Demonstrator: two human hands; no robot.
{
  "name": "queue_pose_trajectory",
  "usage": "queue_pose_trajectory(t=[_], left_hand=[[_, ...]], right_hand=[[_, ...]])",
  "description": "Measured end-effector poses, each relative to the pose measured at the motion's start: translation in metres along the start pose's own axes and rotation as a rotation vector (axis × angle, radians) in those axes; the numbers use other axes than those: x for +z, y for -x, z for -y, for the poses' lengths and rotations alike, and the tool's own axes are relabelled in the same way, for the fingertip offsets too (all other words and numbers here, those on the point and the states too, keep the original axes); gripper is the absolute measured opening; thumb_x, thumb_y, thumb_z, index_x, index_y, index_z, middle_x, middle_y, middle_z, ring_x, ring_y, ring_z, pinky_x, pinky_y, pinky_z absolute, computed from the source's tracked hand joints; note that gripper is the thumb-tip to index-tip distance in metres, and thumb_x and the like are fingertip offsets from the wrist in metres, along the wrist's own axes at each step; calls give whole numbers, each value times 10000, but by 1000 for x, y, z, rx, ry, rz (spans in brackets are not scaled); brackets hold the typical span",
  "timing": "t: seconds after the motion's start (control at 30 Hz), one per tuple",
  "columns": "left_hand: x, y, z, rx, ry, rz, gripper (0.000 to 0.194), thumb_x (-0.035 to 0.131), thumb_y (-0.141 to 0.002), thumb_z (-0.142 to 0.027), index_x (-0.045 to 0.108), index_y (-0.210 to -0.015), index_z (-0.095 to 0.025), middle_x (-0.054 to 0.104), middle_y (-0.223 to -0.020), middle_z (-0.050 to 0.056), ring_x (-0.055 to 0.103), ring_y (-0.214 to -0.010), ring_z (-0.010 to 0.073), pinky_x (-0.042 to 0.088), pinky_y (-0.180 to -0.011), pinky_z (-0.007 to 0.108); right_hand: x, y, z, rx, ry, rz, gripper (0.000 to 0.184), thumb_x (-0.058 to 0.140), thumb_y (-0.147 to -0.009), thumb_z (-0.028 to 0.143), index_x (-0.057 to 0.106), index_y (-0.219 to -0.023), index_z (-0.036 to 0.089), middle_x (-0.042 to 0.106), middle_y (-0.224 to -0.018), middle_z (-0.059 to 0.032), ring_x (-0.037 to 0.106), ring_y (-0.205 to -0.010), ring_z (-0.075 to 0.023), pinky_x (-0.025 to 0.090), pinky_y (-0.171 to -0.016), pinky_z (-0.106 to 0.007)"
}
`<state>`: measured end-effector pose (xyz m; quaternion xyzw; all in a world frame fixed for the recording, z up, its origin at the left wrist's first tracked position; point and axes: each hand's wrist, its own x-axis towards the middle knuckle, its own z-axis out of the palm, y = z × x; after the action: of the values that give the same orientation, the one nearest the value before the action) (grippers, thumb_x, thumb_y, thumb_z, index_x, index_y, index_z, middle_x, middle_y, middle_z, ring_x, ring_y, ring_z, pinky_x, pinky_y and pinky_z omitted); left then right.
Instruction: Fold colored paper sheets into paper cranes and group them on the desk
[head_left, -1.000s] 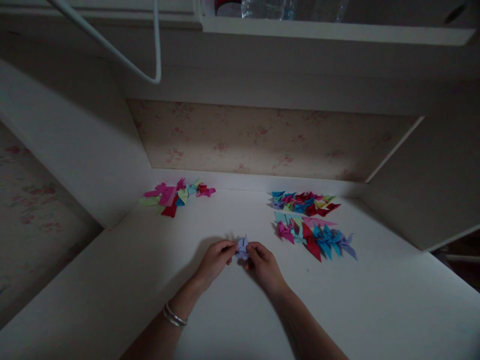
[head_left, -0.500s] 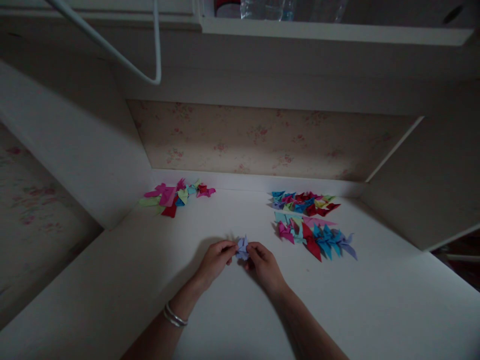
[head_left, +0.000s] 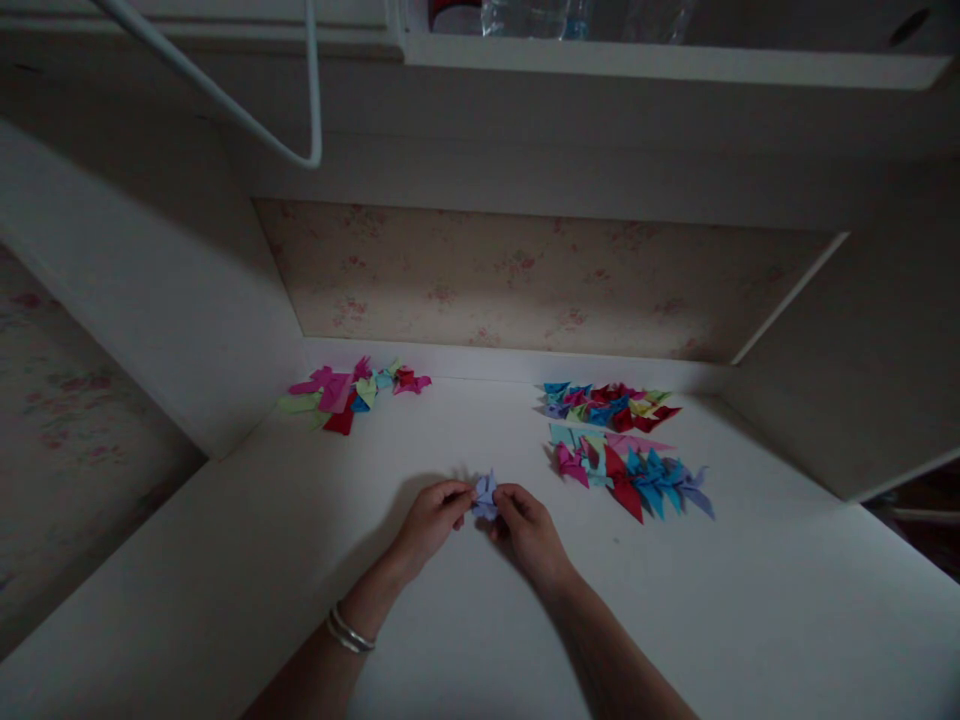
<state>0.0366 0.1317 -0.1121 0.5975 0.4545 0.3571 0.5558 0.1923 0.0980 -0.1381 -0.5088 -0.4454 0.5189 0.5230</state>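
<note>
A small lavender piece of folded paper point(head_left: 485, 496), with several points sticking out, is held between my two hands over the white desk point(head_left: 465, 620). My left hand point(head_left: 431, 522) pinches its left side between thumb and forefinger. On the other side, my right hand point(head_left: 531, 530) grips the right edge the same way. The exact folded shape is too small to make out. Two silver bangles point(head_left: 349, 632) circle my left wrist.
Colourful folded paper pieces point(head_left: 337, 392) lie at the back left. Two more groups, a rear row point(head_left: 607, 405) and a nearer row point(head_left: 630, 475), lie to the right. Overhead are a shelf point(head_left: 675, 65) and a white bent rod point(head_left: 316, 120). Side panels flank the desk.
</note>
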Motion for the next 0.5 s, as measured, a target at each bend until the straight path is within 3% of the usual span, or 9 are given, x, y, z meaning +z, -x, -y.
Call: queue_pose_trajectory(t=[0.5], left_hand=[[0, -2, 3, -4, 11, 9, 276, 566, -777, -396, 644, -769, -131, 472, -539, -43, 427, -521, 110, 310, -514, 225]], right_hand=[[0, 0, -1, 11, -12, 4, 356, 586, -792, 537, 610, -839, 185, 559, -537, 31, 494, -468, -99, 345, -480, -216]])
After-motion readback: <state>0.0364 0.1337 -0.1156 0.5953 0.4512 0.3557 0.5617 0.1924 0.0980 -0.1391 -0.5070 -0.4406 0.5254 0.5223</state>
